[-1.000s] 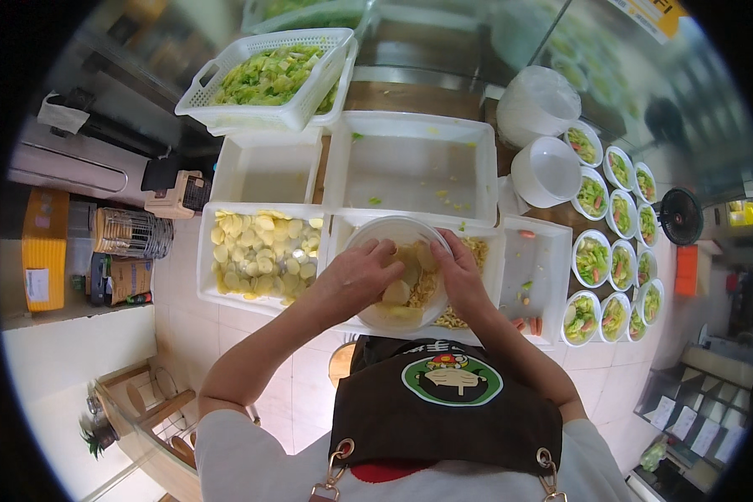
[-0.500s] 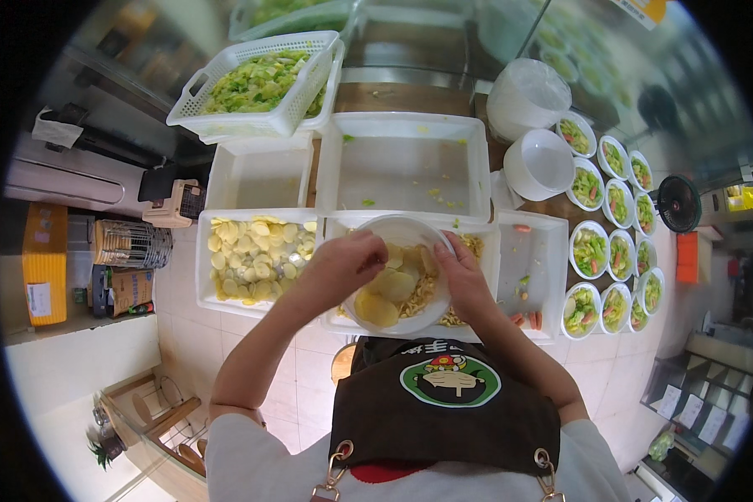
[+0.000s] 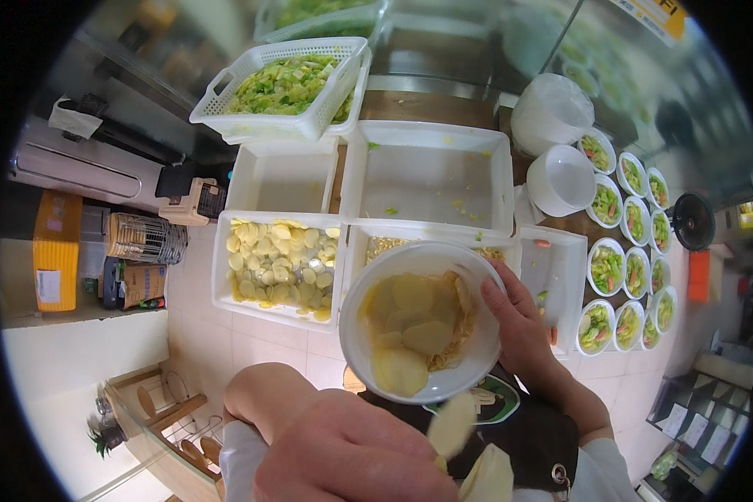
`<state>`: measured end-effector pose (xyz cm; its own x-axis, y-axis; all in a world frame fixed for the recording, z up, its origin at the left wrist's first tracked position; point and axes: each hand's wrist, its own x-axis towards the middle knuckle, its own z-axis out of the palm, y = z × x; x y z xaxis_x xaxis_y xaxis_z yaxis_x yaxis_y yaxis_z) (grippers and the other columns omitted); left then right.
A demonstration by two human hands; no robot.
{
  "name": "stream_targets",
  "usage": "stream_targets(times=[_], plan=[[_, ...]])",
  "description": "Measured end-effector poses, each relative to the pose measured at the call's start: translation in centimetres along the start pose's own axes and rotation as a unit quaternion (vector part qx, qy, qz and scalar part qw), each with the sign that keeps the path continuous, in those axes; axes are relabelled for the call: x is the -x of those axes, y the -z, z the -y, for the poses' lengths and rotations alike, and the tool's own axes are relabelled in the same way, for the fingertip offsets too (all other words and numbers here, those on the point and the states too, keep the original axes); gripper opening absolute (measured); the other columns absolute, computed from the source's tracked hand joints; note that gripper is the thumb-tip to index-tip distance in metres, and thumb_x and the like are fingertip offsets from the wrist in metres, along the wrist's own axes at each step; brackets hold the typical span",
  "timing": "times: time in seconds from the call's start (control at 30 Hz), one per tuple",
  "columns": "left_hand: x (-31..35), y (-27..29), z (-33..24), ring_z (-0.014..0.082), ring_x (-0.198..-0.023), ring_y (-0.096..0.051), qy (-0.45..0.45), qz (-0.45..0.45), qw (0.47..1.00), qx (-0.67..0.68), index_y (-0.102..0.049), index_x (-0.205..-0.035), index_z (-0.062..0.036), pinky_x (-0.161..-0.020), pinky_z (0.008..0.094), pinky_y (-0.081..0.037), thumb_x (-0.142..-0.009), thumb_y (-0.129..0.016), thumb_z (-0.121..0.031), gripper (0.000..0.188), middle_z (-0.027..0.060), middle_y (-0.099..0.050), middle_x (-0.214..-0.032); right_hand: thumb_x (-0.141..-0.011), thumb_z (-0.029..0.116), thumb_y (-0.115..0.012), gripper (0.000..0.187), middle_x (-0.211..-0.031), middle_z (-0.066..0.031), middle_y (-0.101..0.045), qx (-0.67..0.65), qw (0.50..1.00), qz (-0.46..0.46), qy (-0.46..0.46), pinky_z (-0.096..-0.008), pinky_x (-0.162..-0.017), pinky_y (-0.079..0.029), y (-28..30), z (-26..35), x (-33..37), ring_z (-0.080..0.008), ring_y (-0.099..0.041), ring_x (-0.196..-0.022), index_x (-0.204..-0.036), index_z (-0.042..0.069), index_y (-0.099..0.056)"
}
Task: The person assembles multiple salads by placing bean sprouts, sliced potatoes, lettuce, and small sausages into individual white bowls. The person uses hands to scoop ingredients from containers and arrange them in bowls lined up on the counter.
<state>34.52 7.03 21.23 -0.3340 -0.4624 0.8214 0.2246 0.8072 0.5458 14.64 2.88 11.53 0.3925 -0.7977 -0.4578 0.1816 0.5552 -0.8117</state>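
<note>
A rectangular yellow sign on the glass panel at upper right bears large pale letters, cut off by the view's rim, above smaller characters. A white paper label on the orange ribbed plastic bin is too small to read.

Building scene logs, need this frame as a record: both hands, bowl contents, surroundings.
left hand: curled, lower edge, holding pale slices
right hand: grips white bowl at its right side
bowl contents: overlapping yellowish slices, tan noodle-like strands
left of bowl: white tray with similar slices
far right: rows of salad bowls
upper left: perforated basket of chopped greens
</note>
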Motion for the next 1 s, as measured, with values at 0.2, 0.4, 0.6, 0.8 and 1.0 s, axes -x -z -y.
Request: stream_targets(times=[0.2, 0.4, 0.6, 0.8, 1.0], plan=[[-2.5, -0.5, -1.5, 0.0225, -0.066, -0.055, 0.132, -0.011, 0.979, -0.157, -0.06, -0.101, -0.0036, -0.056, 0.0304, -0.046, -0.079, -0.064, -0.011, 0.024, 0.0099, -0.06, -0.087, -0.096, 0.022, -0.044, 0.035, -0.114, -0.0049, -0.051, -0.006, 1.0, 0.006, 0.0, -0.025, -0.093, -0.036, -0.2, 0.8, 1.0, -0.0108, -0.045, -0.106, -0.126, 0.005, -0.043], [1.0, 0.7, 3.1, 0.0225, -0.066, -0.058, 0.416, 0.068, 0.877, -0.229, -0.06, -0.102, -0.0053, -0.054, 0.0292, -0.046, -0.076, -0.065, -0.005, 0.026, 0.0098, -0.059, -0.084, -0.095, 0.022, -0.044, 0.036, -0.115, -0.0057, -0.051, -0.017, 0.999, -0.006, 0.027, -0.0255, -0.091, -0.039, 1.0, -0.8, -0.7, -0.0118, -0.047, -0.105, -0.126, 0.003, -0.042], [6.2, 2.2, 6.5, 0.024, -0.066, -0.06, 0.454, 0.031, 0.807, -0.377, -0.06, -0.097, -0.01, -0.058, 0.0322, -0.049, -0.078, -0.064, -0.006, 0.02, 0.0081, -0.062, -0.094, -0.093, 0.021, -0.048, 0.044, -0.12, -0.0084, -0.051, -0.015, 0.998, -0.041, 0.034, -0.0291, -0.091, -0.043, 2.3, -4.2, -3.2, -0.0153, -0.05, -0.109, -0.131, 0.002, -0.037], [28.1, 19.5, 7.7, 0.0302, -0.083, -0.059, 0.523, -0.059, 0.629, -0.573, -0.057, -0.105, -0.0043, -0.074, 0.0378, -0.046, -0.079, -0.063, -0.014, 0.028, 0.0134, -0.06, -0.093, -0.092, 0.024, -0.051, 0.048, -0.122, -0.0106, -0.05, -0.056, 0.984, -0.156, 0.069, -0.0321, -0.089, -0.045, 7.1, -8.4, -5.4, -0.0194, -0.051, -0.11, -0.132, 0.003, -0.036], [45.4, 12.7, 11.0, 0.0373, -0.113, -0.047, 0.777, 0.11, 0.415, -0.46, -0.027, -0.134, -0.0029, -0.088, 0.044, -0.043, -0.055, -0.078, -0.052, 0.106, 0.0211, -0.046, -0.125, -0.09, 0.025, -0.053, 0.057, -0.126, -0.0133, -0.046, -0.028, 0.964, -0.265, 0.0, -0.034, -0.091, -0.044, 11.3, -11.5, -4.4, -0.0224, -0.049, -0.113, -0.136, 0.002, -0.029]])
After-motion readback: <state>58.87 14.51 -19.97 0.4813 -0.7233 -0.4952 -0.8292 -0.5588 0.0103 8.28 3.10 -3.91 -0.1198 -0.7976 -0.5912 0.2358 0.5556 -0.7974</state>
